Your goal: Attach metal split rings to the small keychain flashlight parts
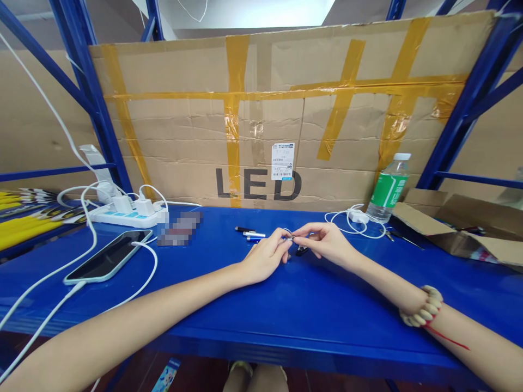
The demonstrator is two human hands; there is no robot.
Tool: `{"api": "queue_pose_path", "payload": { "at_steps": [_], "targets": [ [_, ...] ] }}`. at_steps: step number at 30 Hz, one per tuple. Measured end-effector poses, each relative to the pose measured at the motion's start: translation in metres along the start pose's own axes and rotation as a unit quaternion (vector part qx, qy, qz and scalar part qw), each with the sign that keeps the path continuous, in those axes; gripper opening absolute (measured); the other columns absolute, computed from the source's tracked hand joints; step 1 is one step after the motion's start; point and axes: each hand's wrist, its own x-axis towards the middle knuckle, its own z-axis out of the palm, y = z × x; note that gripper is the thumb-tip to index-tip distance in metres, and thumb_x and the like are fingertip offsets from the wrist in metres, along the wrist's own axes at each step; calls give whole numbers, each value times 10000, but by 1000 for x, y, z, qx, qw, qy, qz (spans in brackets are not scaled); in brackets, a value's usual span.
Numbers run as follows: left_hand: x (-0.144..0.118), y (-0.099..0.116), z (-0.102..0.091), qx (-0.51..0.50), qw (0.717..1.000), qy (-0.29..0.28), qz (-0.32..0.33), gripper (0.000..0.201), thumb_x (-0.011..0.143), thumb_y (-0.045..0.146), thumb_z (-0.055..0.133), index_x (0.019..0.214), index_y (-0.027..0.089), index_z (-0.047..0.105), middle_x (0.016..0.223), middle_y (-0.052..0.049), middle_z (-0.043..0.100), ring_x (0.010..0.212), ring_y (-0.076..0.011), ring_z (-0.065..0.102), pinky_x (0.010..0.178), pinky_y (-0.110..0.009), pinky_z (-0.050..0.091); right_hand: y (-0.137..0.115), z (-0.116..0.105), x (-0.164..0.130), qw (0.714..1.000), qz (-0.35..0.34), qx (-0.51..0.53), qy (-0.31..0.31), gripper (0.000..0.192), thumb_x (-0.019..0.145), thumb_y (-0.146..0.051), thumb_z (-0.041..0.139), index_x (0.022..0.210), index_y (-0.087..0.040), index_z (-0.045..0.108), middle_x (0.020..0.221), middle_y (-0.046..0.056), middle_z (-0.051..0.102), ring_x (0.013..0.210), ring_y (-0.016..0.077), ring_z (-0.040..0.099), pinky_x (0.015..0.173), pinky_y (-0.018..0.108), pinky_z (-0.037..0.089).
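Both forearms stretch forward over the glossy blue surface (310, 305), and the left hand (265, 258) and right hand (327, 243) meet fingertip to fingertip, their fingers pinched shut on a small metal part (290, 236) held just above it. Just beyond the left fingers lie slim pen-like pieces (253, 234); beneath the fingers sits a small dark clip (301, 250). Farther right stand a coiled white cable (354, 218) and a green-labelled plastic bottle (389, 189), well clear.
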Motion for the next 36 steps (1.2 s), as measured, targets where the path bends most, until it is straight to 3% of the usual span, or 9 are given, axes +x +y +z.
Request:
{"api": "queue_pose_path", "payload": {
  "at_steps": [5,13,36],
  "targets": [
    [0,2,0,-10,1000,1,0,230,907,346,284,1072,214,376,644,54,525,702,-117,545,701,-252,391,-1,1,1,1000,6,-5,-3,316,643,-392,675,795,-115,653,523,-7,590,326,21,373,330,175,286],
    [1,1,0,-31,999,1,15,263,908,309,291,1117,208,415,623,48,505,676,-113,534,687,-239,389,3,0,0,1000,7,-9,0,359,653,-406,666,868,-124,617,747,53,654,337,11,402,325,171,308],
    [3,-2,1,-62,998,12,5,278,902,325,309,1095,182,448,618,39,505,664,-117,527,704,-248,398,3,1,0,1000,-4,-19,-5,349,653,-406,664,861,-129,619,737,45,644,334,13,410,322,169,317]
  ]
}}
